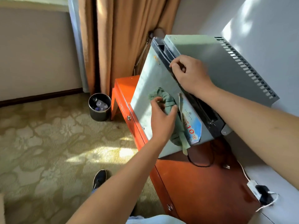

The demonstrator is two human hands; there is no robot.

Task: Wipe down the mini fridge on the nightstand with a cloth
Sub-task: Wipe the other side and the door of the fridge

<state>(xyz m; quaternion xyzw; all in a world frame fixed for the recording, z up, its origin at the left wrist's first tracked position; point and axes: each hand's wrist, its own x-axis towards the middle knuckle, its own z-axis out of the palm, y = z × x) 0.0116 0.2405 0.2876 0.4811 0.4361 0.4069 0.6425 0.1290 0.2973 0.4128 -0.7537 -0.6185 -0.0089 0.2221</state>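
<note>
The boxy, pale metal mini fridge (202,65) sits on my glossy orange nightstand (202,180). My left hand (163,117) clutches the bunched green cloth (168,101) against its smooth door, beside a sticker (192,125). My right hand (189,73) grips the door's dark top edge. A round bin (99,107) on the patterned carpet (48,143) holds plastic bottles.

Left hand (163,117) fingers curled in a grip, right hand (189,73) loosely fisted, both arms outstretched
</note>
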